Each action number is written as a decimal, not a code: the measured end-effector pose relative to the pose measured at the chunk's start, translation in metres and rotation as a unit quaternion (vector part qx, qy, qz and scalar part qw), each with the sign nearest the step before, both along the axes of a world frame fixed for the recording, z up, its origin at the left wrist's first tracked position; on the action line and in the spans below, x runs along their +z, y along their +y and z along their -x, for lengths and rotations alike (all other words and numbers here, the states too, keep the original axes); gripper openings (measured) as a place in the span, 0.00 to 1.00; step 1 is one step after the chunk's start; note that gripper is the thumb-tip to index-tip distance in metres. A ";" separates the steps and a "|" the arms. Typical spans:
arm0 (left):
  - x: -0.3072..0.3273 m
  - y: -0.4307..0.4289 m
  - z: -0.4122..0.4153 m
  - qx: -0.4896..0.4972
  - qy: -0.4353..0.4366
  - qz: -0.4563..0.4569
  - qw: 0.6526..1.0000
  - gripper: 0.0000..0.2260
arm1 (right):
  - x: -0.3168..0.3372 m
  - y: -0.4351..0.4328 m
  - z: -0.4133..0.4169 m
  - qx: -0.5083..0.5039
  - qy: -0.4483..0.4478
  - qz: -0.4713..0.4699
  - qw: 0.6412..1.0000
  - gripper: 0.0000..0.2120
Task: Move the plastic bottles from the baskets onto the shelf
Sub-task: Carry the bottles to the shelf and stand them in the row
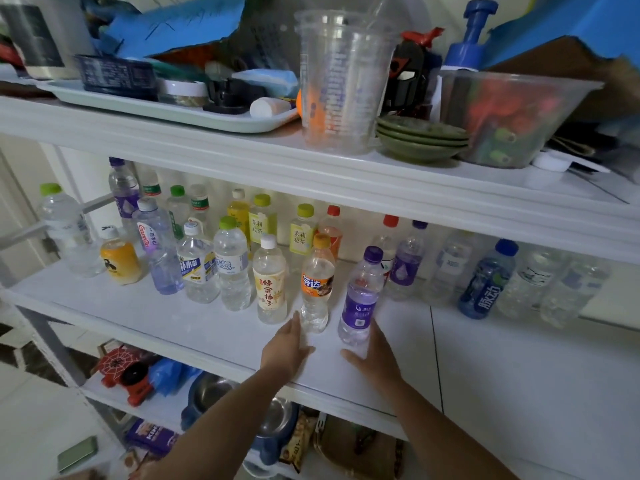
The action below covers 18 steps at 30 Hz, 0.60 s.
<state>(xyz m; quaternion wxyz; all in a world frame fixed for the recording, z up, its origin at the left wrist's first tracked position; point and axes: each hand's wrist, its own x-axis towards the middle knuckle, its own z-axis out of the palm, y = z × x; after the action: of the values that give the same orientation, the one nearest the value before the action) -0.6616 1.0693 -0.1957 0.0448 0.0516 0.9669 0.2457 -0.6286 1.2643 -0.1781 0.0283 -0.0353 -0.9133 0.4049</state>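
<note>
Left hand [287, 346], fingers straight and empty, lies nearer, fingertips just left of the upright orange-label bottle [317, 289] on the shelf [173, 323]; right hand [375, 356], likewise slack, right of it.

My bare forearms [446, 441] stretch forward from the lower edge, side by side. My left hand [289, 348] is flat, fingers [295, 325] straight and together, thumb spread. My right hand [375, 356] mirrors it close by, palms turned inward, gripping nothing.

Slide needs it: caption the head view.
Open left hand beside an orange-label bottle, open right hand beside a purple-label bottle, both upright on the white shelf.
</note>
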 end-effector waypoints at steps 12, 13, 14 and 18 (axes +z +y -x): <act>0.021 -0.098 -0.092 -0.068 0.046 0.266 0.961 0.37 | 0.004 -0.068 -0.057 0.078 -0.084 -0.254 0.960 0.49; 0.023 -0.115 -0.105 -0.058 0.046 0.274 0.959 0.37 | 0.006 -0.085 -0.065 0.105 -0.077 -0.259 0.957 0.48; 0.026 -0.134 -0.119 -0.045 0.047 0.279 0.958 0.37 | 0.009 -0.104 -0.072 0.135 -0.067 -0.265 0.953 0.48; 0.037 -0.225 -0.194 0.046 0.042 0.279 0.958 0.39 | 0.021 -0.194 -0.108 0.254 -0.020 -0.306 0.917 0.49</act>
<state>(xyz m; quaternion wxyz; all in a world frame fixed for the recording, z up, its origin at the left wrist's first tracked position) -0.4674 0.8446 -0.1583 0.0054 0.0030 0.9994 -0.0349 -0.5205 1.0698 -0.1568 -0.0842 0.2001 -0.9712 0.0981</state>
